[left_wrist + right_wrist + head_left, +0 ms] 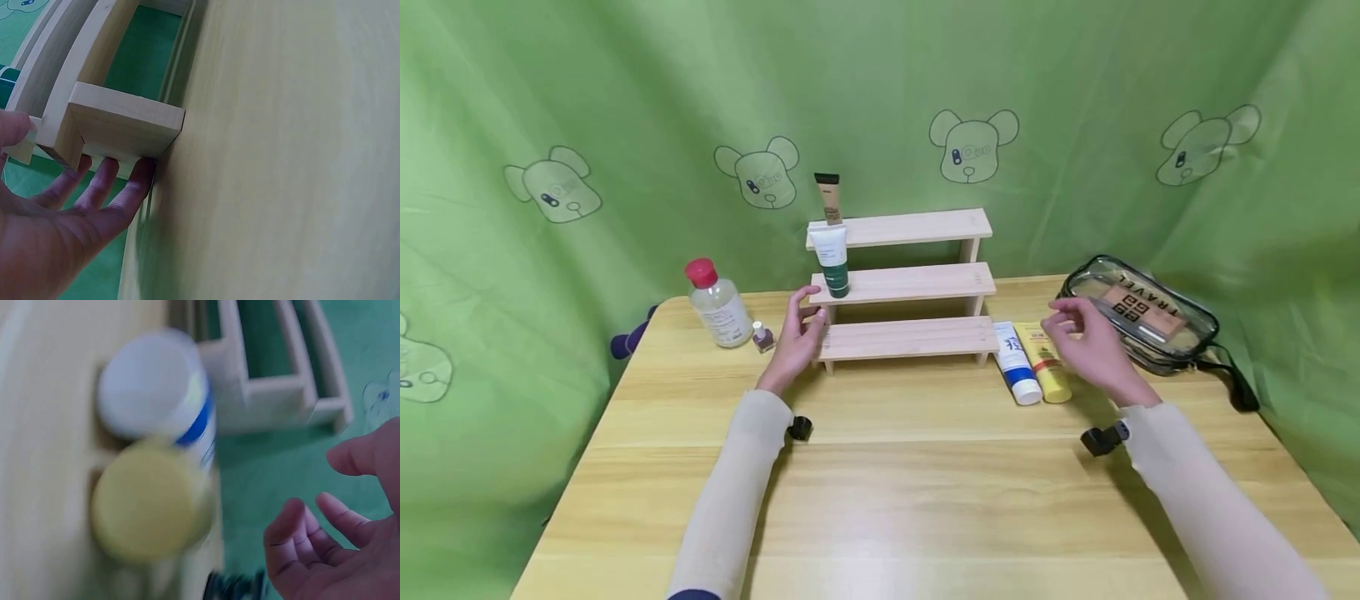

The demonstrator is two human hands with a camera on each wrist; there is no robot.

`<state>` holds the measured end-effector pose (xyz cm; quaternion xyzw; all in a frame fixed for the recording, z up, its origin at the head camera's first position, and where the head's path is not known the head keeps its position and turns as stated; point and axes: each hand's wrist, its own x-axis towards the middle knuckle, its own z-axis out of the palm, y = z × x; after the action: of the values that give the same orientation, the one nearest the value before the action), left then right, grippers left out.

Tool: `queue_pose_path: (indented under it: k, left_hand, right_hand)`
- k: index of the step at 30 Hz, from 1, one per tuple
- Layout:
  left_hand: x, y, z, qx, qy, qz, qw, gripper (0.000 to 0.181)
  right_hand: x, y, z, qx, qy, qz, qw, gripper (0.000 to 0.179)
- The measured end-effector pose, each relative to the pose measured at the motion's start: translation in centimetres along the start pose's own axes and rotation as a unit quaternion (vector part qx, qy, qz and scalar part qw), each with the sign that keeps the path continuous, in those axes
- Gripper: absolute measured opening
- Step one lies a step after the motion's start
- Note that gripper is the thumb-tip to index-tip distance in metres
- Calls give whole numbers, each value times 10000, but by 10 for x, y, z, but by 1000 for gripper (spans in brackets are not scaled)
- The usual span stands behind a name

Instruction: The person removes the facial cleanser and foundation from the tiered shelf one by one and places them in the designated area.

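pale wood forms a three-tier display shelf (910,337), which stands towards the back of a light wood-grained table (925,500). at its left end is the left hand (796,342), fingers spread and only slightly bent; in the left wrist view, fingertips touch the outer side of the lowest tier's end panel, with the thumb apart from them beside the next tier. the right hand (1093,346) has hold of nothing, its fingers loosely bent and the thumb well away from them, near a yellow tube (1045,362). that tube lies on the table beside a white-and-blue tube (1017,365), both just right of the shelf, caps towards the person. in the right wrist view the two caps look blurred, and the hand is apart from them.

on the middle tier, at the left, a white-and-green tube (831,260) stands upright; above it on the top tier stands a small beige tube (830,202) with a black upper end.

left of the shelf are a red-capped clear bottle (722,312) and a small purple nail polish bottle (763,337). a clear black-edged pouch (1090,292) lettered "travel" lies on the right, before a green curtain (872,83).
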<state>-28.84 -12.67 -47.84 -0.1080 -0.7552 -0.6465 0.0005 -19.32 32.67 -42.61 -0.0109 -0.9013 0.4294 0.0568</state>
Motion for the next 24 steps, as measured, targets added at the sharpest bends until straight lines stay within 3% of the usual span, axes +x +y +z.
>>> queue_pose_path:
  k: [7, 15, 24]
  left_hand:
    - [1, -2, -1, -20, 24, 29, 10000, 46]
    - [0, -2, -2, -102, -4, 99, 9999, 46]
    - [0, -1, -2, -76, -33, 34, 10000, 46]
  right_hand:
    - [16, -46, 31, 568, 222, -541, 9967, 44]
    - [37, -84, 72, 1392, -27, -770, 9873, 39]
    - [58, -112, 99, 1775, -312, -1034, 9782, 43]
